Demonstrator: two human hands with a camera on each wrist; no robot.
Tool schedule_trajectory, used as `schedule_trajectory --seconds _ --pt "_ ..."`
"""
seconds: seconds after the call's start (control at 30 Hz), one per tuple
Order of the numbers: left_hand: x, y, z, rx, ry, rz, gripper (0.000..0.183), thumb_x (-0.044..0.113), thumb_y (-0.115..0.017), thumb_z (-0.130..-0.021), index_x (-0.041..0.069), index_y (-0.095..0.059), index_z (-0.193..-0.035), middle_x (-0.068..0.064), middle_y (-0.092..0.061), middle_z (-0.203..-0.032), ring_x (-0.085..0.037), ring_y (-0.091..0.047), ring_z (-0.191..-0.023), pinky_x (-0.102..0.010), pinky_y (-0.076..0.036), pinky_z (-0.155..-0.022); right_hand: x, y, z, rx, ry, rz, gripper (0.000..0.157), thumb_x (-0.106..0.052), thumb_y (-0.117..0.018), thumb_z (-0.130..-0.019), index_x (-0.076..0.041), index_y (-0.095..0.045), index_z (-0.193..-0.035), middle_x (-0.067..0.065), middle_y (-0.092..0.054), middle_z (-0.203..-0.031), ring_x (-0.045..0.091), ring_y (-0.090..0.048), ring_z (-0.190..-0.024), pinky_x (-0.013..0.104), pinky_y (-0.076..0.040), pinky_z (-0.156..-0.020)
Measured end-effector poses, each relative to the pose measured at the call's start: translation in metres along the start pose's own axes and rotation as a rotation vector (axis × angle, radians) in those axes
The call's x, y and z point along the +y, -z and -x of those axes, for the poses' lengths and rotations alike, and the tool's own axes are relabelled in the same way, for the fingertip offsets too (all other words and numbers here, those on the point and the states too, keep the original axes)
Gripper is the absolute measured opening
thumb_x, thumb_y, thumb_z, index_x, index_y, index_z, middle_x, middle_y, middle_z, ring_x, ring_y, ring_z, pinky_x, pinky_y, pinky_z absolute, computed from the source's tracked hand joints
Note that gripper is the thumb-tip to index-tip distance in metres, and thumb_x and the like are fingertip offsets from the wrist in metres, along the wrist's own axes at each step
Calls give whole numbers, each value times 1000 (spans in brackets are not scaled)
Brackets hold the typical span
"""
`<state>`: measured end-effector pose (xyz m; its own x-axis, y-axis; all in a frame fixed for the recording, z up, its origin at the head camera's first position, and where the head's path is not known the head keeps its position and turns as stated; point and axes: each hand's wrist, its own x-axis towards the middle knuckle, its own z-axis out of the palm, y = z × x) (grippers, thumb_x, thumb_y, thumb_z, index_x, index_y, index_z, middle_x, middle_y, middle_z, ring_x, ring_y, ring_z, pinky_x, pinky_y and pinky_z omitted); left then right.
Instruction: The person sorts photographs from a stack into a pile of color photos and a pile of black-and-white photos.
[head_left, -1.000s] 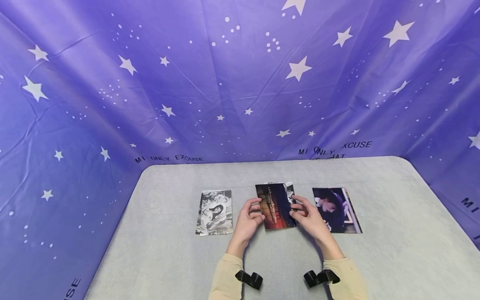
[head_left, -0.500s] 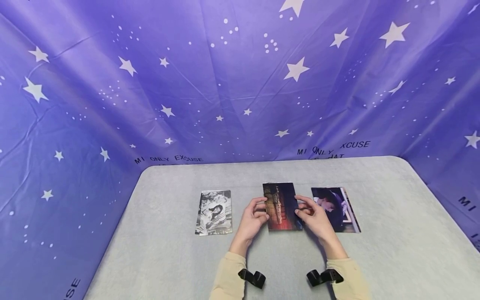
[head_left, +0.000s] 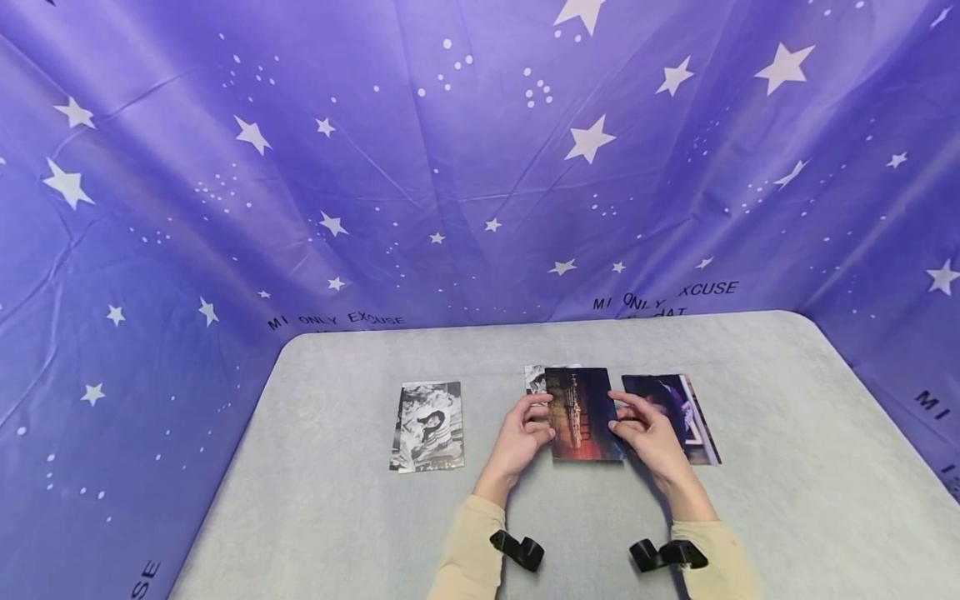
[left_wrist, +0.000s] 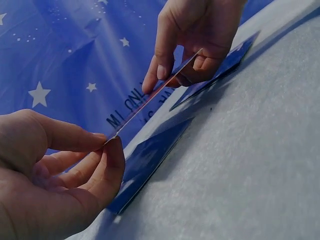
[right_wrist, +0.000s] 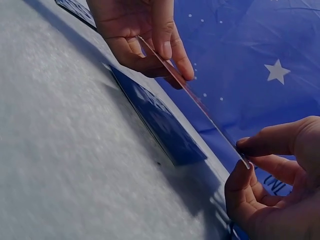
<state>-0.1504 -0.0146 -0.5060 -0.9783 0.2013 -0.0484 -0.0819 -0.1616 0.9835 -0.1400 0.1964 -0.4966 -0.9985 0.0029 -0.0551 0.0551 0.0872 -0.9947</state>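
Both hands hold a dark photo print point(head_left: 585, 414) with a reddish lower part, one at each side edge. My left hand point(head_left: 521, 442) pinches its left edge between thumb and fingers, and my right hand point(head_left: 651, 437) pinches the right edge. Seen nearly edge-on in the left wrist view, the held print point(left_wrist: 152, 95) is raised over the table. Below it lie other prints point(right_wrist: 150, 120); in the head view, the corner of a black-and-white print point(head_left: 535, 379) shows behind the held print's upper left. My right hand partly covers a purple-toned print point(head_left: 697, 421).
A black-and-white photo print point(head_left: 427, 427) lies on top of another at the left of the grey table point(head_left: 330, 500). A purple star-patterned cloth point(head_left: 465, 167) hangs behind the table and along its sides. Black wrist-camera mounts point(head_left: 519, 550) sit on both sleeves.
Both hands have moved right with the dark print, shifting it off the black-and-white print below. The right hand now covers more of the purple-toned print. The left prints stay put.
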Motion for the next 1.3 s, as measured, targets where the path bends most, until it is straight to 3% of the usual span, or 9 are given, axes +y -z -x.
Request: schedule_trajectory --seconds 0.17,0.33,0.7,0.97,1.3 --pt "2 -8 -4 -20 2 -12 51 -17 -57 -76 -7 -53 -125 -16 -57 -106 -15 -59 -79 -22 -49 -68 1 10 -1 5 -19 28 51 8 -61 -88 8 -45 -137 10 -50 -99 3 -56 -78 17 -48 -71" --pt "19 -15 1 -44 -1 -15 49 -18 -55 -76 -13 -50 -124 -26 -55 -108 -21 -60 -81 -23 -49 -70 2 17 0 18 -8 32 51 6 -62 -88 9 -46 -136 10 -52 -100 3 -57 -80 18 -47 -69" --pt "-7 -28 -16 -35 30 3 52 -18 -60 -74 -4 -56 -124 -13 -58 -104 -17 -62 -80 -24 -51 -72 6 34 0 39 11 18 49 6 -64 -87 9 -47 -133 2 -56 -104 2 -57 -85 16 -47 -73" --pt "-6 -42 -22 -33 21 -45 47 -15 -60 -75 -2 -59 -120 -7 -61 -99 -12 -62 -75 -23 -50 -69 7 49 0 42 70 15 44 8 -63 -86 4 -55 -129 -3 -59 -98 2 -57 -84 15 -47 -71" --pt "-9 -59 -28 -25 -1 -151 41 -13 -65 -77 1 -62 -115 -6 -64 -95 -10 -61 -73 -21 -50 -63 10 65 1 52 79 160 45 4 -63 -88 9 -50 -131 -2 -58 -99 3 -59 -84 14 -47 -72"
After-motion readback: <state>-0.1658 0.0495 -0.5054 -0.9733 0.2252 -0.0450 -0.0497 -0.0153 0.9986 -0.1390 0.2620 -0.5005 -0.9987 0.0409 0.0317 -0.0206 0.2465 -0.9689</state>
